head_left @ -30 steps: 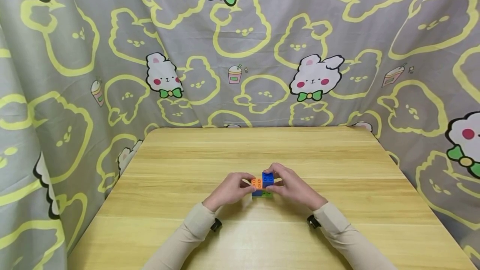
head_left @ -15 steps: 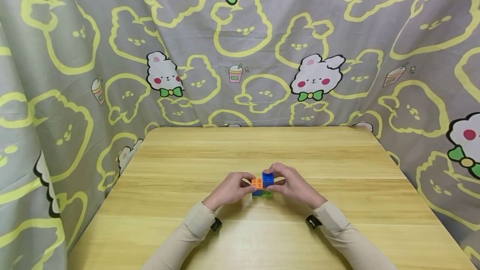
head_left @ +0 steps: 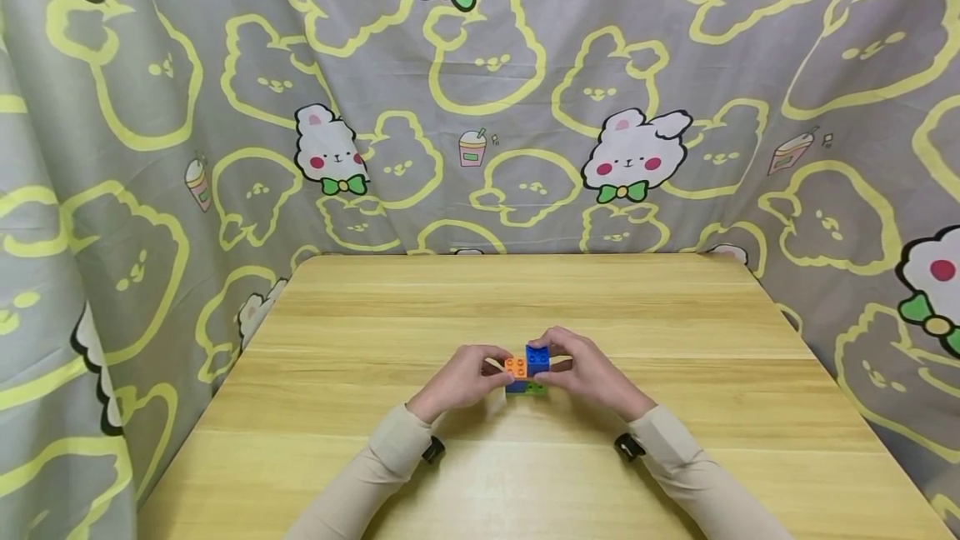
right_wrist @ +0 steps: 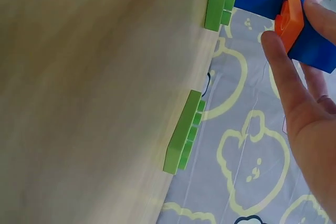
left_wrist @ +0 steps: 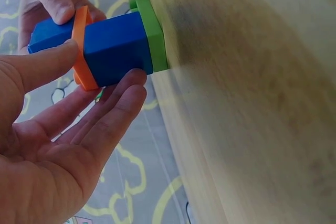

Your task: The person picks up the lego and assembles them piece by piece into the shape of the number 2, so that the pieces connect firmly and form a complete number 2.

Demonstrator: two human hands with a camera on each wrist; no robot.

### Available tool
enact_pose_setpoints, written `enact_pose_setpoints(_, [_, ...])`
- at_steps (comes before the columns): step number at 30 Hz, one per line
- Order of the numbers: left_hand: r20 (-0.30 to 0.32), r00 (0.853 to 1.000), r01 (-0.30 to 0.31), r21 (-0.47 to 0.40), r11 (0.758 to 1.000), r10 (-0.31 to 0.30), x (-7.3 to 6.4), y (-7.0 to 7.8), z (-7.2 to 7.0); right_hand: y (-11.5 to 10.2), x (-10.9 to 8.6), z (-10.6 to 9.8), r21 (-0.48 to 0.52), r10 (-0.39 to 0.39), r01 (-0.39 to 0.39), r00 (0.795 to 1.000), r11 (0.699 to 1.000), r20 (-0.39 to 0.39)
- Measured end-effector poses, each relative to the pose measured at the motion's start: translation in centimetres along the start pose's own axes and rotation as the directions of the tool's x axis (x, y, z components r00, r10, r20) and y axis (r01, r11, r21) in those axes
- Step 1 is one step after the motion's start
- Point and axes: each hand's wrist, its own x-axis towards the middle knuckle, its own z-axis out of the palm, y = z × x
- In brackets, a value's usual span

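Observation:
A small stack of toy building bricks stands on the table before me. Its base is a flat green brick (left_wrist: 153,32), with a blue brick (left_wrist: 118,43) on it and a flat orange brick (head_left: 515,367) above that. My left hand (head_left: 465,375) pinches the orange brick at its left end, thumb on the near edge. Over the orange brick's right side sits a second blue brick (head_left: 537,358), which my right hand (head_left: 583,369) holds between thumb and fingers. In the right wrist view, one right fingertip (right_wrist: 270,38) lies along the orange brick's edge.
Another flat green brick (right_wrist: 181,135) lies on the table near the stack in the right wrist view; my right hand hides it in the head view. The wooden table (head_left: 480,307) reaches back to a patterned grey curtain (head_left: 525,90).

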Motion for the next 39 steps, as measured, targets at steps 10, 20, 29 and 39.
enact_pose_setpoints(10, [-0.001,1.000,0.004,-0.018,1.000,-0.004,-0.1,-0.2,0.4,-0.1,-0.4,0.1,-0.089,-0.002,0.002,1.000,0.996,0.004])
enact_pose_setpoints(20, [-0.007,1.000,-0.007,-0.026,1.000,0.006,-0.2,-0.1,0.2,-1.2,-0.5,-1.6,-0.110,0.030,-0.038,0.997,0.993,-0.077])
enact_pose_setpoints(29, [-0.003,1.000,-0.002,-0.039,0.999,0.002,-0.2,-0.1,0.1,-0.7,-0.4,-3.5,-0.164,0.004,-0.030,0.987,0.986,-0.162])
enact_pose_setpoints(39, [-0.009,1.000,-0.019,-0.017,1.000,0.019,-0.2,-0.2,-0.1,0.6,-0.3,-5.3,-0.230,0.019,-0.068,0.978,0.971,-0.208])
